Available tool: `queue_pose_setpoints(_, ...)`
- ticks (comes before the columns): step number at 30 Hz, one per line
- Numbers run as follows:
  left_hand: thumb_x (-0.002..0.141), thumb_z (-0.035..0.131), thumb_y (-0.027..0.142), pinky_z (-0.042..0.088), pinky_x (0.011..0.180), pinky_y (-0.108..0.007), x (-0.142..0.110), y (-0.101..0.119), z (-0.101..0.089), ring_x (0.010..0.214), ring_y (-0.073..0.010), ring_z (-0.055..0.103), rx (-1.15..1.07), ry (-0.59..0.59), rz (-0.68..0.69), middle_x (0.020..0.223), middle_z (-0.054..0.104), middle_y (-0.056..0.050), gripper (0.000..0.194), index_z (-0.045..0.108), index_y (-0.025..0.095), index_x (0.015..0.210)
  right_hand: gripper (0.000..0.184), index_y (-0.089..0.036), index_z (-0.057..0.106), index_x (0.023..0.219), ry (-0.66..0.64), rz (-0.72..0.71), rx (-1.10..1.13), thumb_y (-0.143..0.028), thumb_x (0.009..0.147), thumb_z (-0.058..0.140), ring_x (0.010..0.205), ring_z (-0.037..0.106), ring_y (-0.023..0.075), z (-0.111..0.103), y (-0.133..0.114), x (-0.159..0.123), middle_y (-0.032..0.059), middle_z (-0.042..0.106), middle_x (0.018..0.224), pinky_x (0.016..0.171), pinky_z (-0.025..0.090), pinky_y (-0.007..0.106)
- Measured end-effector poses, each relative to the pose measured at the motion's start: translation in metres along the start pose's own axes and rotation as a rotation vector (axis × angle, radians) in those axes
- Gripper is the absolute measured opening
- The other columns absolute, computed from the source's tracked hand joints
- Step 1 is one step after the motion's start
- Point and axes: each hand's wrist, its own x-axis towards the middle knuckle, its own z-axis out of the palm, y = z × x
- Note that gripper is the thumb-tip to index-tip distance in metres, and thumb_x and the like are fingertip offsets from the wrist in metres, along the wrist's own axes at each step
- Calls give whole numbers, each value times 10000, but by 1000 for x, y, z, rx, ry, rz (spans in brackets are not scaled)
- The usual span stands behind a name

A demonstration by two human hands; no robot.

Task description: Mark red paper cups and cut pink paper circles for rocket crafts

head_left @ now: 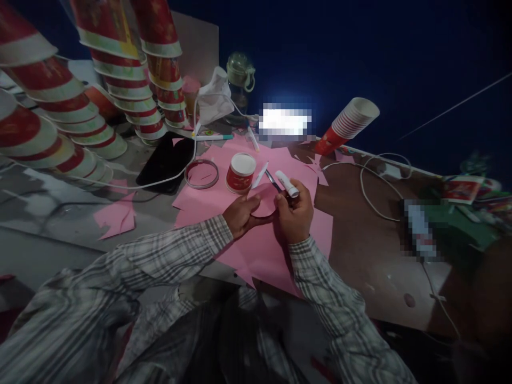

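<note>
At the centre of the frame, the left hand (240, 216) pinches a rounded piece of pink paper (262, 205), wrist bent inward over the large pink sheet (264, 245). The right hand (295, 213) is fisted around small metal scissors (274, 183), blades pointing up-left into the paper, and also grips a white cylindrical glue stick (287, 183). An upturned red-and-white paper cup (240, 172) stands just above them.

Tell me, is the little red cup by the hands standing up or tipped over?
Standing up. The red cup sits on its base on the pink paper, with its round white top facing up, just beyond the left hand.
</note>
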Motion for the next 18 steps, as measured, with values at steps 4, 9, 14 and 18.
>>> queue_pose_setpoints(4,903,675,127,600,1014,-596,-1,-1,-1,926,-201,701,12,-23,-38,894,684,-52,59,683,117,961,372,-199,662,1202,22,-21,-27,-316,849,688,860,705,178,0,0,0,82,744,1042,810,622,346)
queue_pose_setpoints(9,761,733,37,631,934,-469,-3,-2,-4,742,-130,641,82,-88,-44,799,667,3,304,729,146,1044,366,-190,663,1196,49,9,9,-287,844,679,953,731,207,-5,2,4,106,749,1120,909,616,402)
queue_pose_setpoints(14,648,807,65,586,765,-272,-3,-2,-7,721,-122,655,141,-172,16,862,732,-13,472,759,170,1106,371,-206,661,1205,-14,-14,-2,-285,842,673,901,730,200,-8,1,5,90,756,1097,851,624,384)
queue_pose_setpoints(18,718,808,148,529,604,-204,3,-5,-8,599,-94,598,173,-57,104,665,664,-2,125,734,118,814,366,-211,666,1219,-58,-94,-49,-334,875,678,865,712,192,-12,-7,4,86,746,1096,800,608,366)
